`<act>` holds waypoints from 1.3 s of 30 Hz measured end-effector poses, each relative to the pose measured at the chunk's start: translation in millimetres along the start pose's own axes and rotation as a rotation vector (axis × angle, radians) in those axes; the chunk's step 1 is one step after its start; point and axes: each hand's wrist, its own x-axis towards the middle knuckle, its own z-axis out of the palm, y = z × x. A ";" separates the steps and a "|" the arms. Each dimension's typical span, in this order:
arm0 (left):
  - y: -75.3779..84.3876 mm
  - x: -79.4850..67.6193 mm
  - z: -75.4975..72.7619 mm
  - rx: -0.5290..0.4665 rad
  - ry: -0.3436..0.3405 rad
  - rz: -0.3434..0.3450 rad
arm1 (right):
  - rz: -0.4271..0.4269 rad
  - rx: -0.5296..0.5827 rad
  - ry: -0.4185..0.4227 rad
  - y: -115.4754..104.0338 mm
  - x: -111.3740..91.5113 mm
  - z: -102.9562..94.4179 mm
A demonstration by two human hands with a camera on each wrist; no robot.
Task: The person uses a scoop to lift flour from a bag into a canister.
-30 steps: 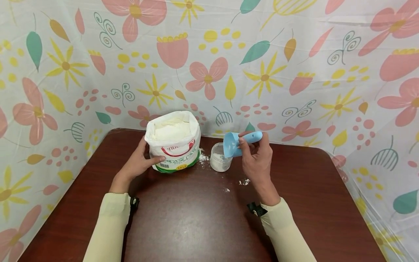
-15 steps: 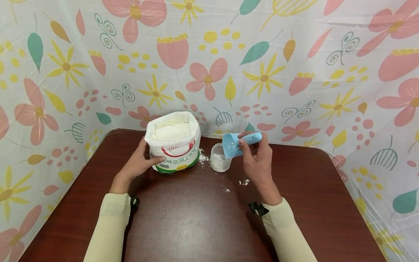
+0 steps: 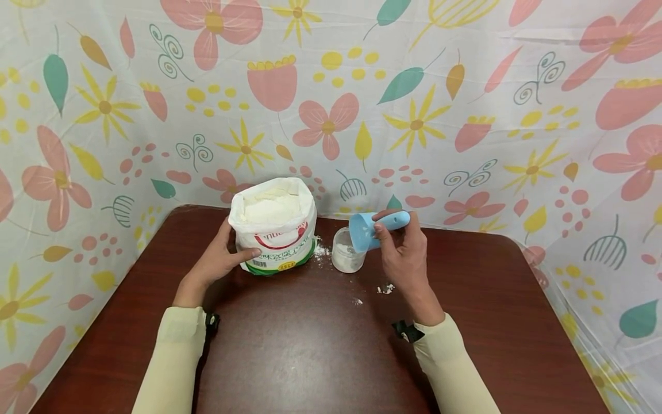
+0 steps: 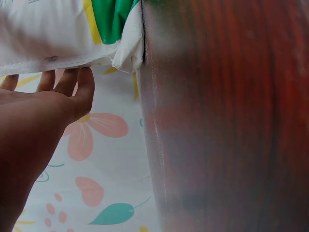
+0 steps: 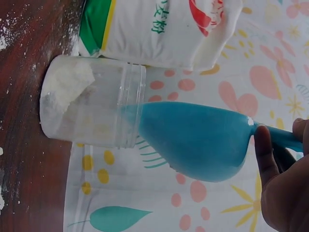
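Left hand: is gripping the left side of the bag, thumb lying across the front, fingers wrapping the side.

Bag: is standing on the table, mouth open, holding white powder close to its rim; probably heavy and soft, slumping if squeezed, so best held low with a broad palm.

Spilled powder: is lying between bag and jar.

Jar: is standing upright just right of the bag, holding some powder; likely light, smooth and easily knocked, best steadied by its wall.

Scoop: is tilting leftward, lip reaching into the jar's mouth; likely light and stiff, best taken by its handle.

Crumbs: are lying near the right wrist.

Right hand: is pinching the scoop's handle between thumb and fingers.

Changes from a half-second ago: scoop is sitting slightly farther left over the jar; bag, jar and left hand are keeping their places.
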 end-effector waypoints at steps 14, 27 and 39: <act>1.1 0.0 0.3 0.012 0.008 -0.011 | 0.004 0.006 0.021 -0.3 -0.4 -0.5; 3.7 -1.2 0.3 0.022 0.004 -0.015 | 0.065 -0.001 0.141 3.1 -1.2 -3.0; 3.3 -3.6 -0.5 0.031 0.000 -0.063 | 0.100 0.209 0.302 -0.5 4.7 -5.4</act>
